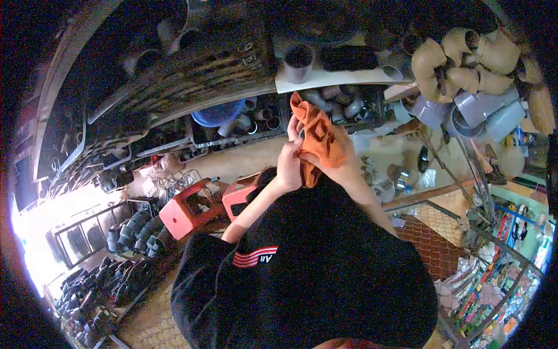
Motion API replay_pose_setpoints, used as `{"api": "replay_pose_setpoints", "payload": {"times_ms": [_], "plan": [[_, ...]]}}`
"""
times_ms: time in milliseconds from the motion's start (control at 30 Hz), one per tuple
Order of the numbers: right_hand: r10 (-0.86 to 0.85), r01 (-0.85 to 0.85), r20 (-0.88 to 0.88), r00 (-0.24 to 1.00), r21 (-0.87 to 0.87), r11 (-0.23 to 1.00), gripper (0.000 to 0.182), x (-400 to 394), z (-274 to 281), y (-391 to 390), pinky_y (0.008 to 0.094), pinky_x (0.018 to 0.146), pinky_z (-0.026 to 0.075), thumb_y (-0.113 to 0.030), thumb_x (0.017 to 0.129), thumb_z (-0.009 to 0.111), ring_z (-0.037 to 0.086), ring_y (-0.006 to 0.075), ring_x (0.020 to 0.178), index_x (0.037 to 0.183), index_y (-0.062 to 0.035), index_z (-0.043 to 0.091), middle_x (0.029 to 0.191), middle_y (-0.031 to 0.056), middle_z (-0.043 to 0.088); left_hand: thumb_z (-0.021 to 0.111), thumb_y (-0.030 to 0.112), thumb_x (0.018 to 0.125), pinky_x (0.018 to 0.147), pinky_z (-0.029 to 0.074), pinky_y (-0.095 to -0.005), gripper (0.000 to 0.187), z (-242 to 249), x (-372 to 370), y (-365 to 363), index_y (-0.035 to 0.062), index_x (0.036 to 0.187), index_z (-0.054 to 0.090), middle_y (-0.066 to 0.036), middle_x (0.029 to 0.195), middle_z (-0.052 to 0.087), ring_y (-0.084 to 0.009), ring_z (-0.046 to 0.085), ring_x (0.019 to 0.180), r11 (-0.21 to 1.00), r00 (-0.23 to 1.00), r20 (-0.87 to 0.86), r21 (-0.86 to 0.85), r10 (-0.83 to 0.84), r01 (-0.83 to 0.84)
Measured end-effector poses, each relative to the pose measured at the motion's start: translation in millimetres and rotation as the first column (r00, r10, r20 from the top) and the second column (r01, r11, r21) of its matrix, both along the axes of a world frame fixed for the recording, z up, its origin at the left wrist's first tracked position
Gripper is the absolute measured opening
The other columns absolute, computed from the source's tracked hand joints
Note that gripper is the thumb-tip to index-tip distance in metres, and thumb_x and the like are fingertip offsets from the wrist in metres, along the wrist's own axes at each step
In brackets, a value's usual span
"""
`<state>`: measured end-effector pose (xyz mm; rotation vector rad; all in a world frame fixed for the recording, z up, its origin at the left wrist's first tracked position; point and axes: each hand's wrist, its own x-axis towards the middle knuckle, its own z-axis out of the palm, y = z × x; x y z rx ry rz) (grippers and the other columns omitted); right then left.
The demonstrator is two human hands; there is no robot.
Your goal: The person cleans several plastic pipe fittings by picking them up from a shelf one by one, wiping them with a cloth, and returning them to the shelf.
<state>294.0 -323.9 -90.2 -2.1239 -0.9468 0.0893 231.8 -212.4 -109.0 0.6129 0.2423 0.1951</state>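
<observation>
An orange cloth (pixel 318 132), crumpled and folded, is held up in front of my chest between both hands. My left hand (pixel 289 164) grips its left side, with some fingers showing behind the cloth and the thumb near its middle. From the right, my right hand (pixel 339 166) is closed on the lower part, its fingers partly hidden by the folds and slightly blurred. The cloth's upper end sticks up above the hands, and a darker fold hangs below them.
Pink plastic stools (pixel 185 216) stand to the left. Ahead, shelves hold dark pipe fittings and a blue basin (pixel 218 114). Beige pipe elbows (pixel 430 64) and grey fittings (pixel 485 107) are stacked at upper right. A wire mesh panel (pixel 439 218) stands at right; black fittings (pixel 99 285) lie at lower left.
</observation>
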Motion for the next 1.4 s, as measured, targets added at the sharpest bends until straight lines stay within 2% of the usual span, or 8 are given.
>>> {"api": "replay_pose_setpoints", "payload": {"times_ms": [433, 733, 867, 967, 1033, 1133, 1267, 1400], "plan": [[-0.357, 0.356, 0.031, 0.934, 0.025, 0.934, 0.019, -17.3, -53.7, -10.9, 0.0331, 0.063, 0.051, -0.009, 0.082, 0.066, 0.065, 0.0217, 0.071, 0.101, -0.0036, 0.062, 0.081, 0.0112, 0.065, 0.046, 0.019, 0.092, 0.106, 0.022, -0.0302, 0.051, -25.6, -9.6, -16.9, 0.0137, 0.134, 0.018, -0.007, 0.124, 0.038, -0.0170, 0.037, 0.120, 0.978, 0.955, -0.214, 0.004, -0.204, 0.210], [-0.289, 0.427, -0.362, 0.886, 0.400, 0.811, 0.015, -10.3, -79.1, -23.7, 0.0319, 0.063, 0.051, -0.006, 0.079, 0.068, 0.065, 0.0208, 0.073, 0.092, -0.0007, 0.063, 0.088, 0.0137, 0.067, 0.044, 0.008, 0.094, 0.091, 0.044, -0.0327, 0.040, -29.4, 11.5, -27.0, 0.0159, 0.129, 0.027, -0.008, 0.122, 0.045, -0.0188, 0.051, 0.110, 0.970, 0.916, -0.322, -0.114, -0.241, 0.215], [-0.405, 0.390, 0.014, 0.914, 0.244, 0.888, 0.029, -6.7, -70.5, -53.3, 0.0381, 0.064, 0.052, -0.019, 0.070, 0.075, 0.065, 0.0300, 0.072, 0.090, -0.0016, 0.064, 0.084, 0.0166, 0.066, 0.044, 0.002, 0.092, 0.086, 0.047, -0.0321, 0.034, -46.2, 22.5, -30.8, 0.0137, 0.122, 0.037, -0.008, 0.115, 0.049, -0.0179, 0.054, 0.103, 0.940, 0.913, -0.250, 0.028, -0.323, 0.341], [-0.628, 0.603, 0.172, 0.759, 0.180, 0.777, 0.034, -7.2, -96.8, -84.8, 0.0406, 0.063, 0.053, -0.026, 0.066, 0.076, 0.064, 0.0319, 0.066, 0.090, -0.0058, 0.064, 0.077, 0.0118, 0.066, 0.054, 0.002, 0.089, 0.076, 0.048, -0.0285, 0.028, -34.2, 51.9, -23.2, 0.0079, 0.115, 0.043, -0.008, 0.099, 0.054, -0.0141, 0.055, 0.085, 0.667, 0.996, -0.092, 0.741, -0.014, 0.077], [-0.696, 0.695, 0.062, 0.715, 0.040, 0.718, 0.036, -10.3, -63.0, -102.3, 0.0386, 0.060, 0.052, -0.032, 0.066, 0.076, 0.064, 0.0300, 0.063, 0.090, -0.0070, 0.065, 0.072, 0.0111, 0.065, 0.064, 0.008, 0.084, 0.078, 0.048, -0.0333, 0.036, -42.3, 79.2, -0.8, 0.0061, 0.114, 0.044, -0.013, 0.098, 0.057, -0.0213, 0.058, 0.088, 0.677, 0.989, -0.135, 0.733, 0.054, 0.064], [-0.751, 0.755, 0.151, 0.643, 0.042, 0.655, 0.037, -16.4, -75.4, -139.5, 0.0366, 0.057, 0.051, -0.033, 0.066, 0.075, 0.064, 0.0293, 0.061, 0.090, -0.0058, 0.065, 0.070, 0.0121, 0.065, 0.070, 0.010, 0.076, 0.083, 0.047, -0.0396, 0.043, -48.5, 107.4, 28.9, 0.0046, 0.112, 0.047, -0.019, 0.102, 0.058, -0.0328, 0.059, 0.094, 0.084, 0.994, -0.104, 0.991, -0.029, 0.106], [-0.811, 0.809, 0.109, 0.575, 0.078, 0.583, 0.039, -21.0, -60.6, -147.7, 0.0360, 0.057, 0.051, -0.033, 0.067, 0.075, 0.064, 0.0288, 0.062, 0.092, -0.0046, 0.065, 0.072, 0.0133, 0.066, 0.071, 0.005, 0.069, 0.086, 0.046, -0.0454, 0.042, -75.0, 125.6, 35.2, 0.0051, 0.107, 0.054, -0.022, 0.107, 0.056, -0.0406, 0.056, 0.098, -0.227, 0.967, -0.071, 0.974, -0.247, 0.013], [-0.815, 0.815, 0.096, 0.572, 0.045, 0.577, 0.046, -31.5, -72.5, -151.6, 0.0360, 0.059, 0.050, -0.032, 0.065, 0.076, 0.065, 0.0289, 0.066, 0.099, -0.0017, 0.064, 0.074, 0.0139, 0.067, 0.068, 0.008, 0.073, 0.094, 0.041, -0.0447, 0.046, -87.4, 132.7, 23.4, 0.0031, 0.115, 0.050, -0.021, 0.114, 0.053, -0.0390, 0.048, 0.111, -0.189, 0.921, -0.225, 0.967, -0.317, 0.171]]}}
